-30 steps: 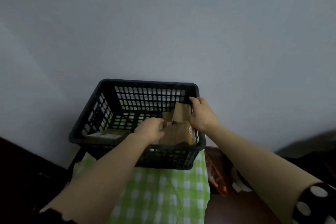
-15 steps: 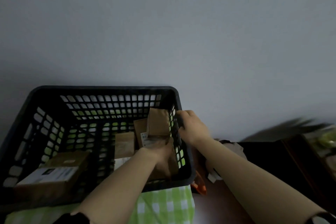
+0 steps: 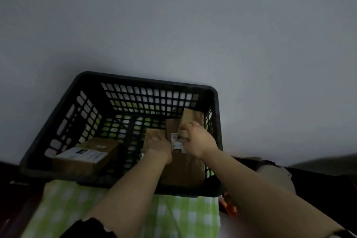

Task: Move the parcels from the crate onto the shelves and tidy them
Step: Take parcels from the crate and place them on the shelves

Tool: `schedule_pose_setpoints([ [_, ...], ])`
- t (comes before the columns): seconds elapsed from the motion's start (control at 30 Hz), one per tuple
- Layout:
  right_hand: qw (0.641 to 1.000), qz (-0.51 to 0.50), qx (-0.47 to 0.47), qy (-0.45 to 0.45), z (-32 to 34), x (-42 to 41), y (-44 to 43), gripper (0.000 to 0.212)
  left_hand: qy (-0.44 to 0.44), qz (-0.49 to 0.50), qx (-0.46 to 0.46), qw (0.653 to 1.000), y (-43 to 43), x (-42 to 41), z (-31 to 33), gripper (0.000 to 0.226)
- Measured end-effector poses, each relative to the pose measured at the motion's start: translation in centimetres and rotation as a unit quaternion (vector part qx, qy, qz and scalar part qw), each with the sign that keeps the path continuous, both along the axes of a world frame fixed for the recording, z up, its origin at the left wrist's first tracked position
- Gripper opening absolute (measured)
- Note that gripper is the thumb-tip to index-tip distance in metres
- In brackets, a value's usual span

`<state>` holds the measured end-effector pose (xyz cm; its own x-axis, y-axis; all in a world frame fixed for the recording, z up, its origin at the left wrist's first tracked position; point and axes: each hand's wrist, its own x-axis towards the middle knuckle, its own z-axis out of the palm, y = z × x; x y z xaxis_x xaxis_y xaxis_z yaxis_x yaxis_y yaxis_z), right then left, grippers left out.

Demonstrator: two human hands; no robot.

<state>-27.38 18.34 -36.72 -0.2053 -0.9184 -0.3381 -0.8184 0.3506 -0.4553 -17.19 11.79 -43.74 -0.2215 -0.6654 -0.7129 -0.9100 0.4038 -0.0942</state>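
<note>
Black plastic crate (image 3: 135, 80) sits on a green checked cloth (image 3: 183, 216) against a grey wall (image 3: 173, 25). Both hands reach into its right side. The right hand (image 3: 199, 141) pinches the edge of a tall brown parcel (image 3: 193, 117) that stands upright by the crate's right wall. The left hand (image 3: 159, 147) lies on a small brown parcel (image 3: 152, 133), fingers bent down out of sight, grip unclear. A labelled box (image 3: 87, 153) lies flat at the crate's left

bare left hand (image 3: 158, 146) and right hand (image 3: 197, 141), bare forearms, black left sleeve (image 3: 92, 229) with a scalloped cuff
</note>
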Motion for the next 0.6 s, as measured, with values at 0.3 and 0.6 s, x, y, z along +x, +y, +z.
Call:
schedule_pose_setpoints([
  [0.3, 0.999, -0.012, 0.021, -0.034, -3.0, -0.6, -2.2, 0.043, 0.034, 0.176, -0.029, 0.983, -4.7, 0.4, -2.8, 0.113],
  [0.6, 0.997, -0.042, 0.015, -0.068, -3.3, -1.4, -3.6, 0.043, 0.145, 0.227, -0.076, 0.960, -7.6, 2.1, -0.9, 0.122],
])
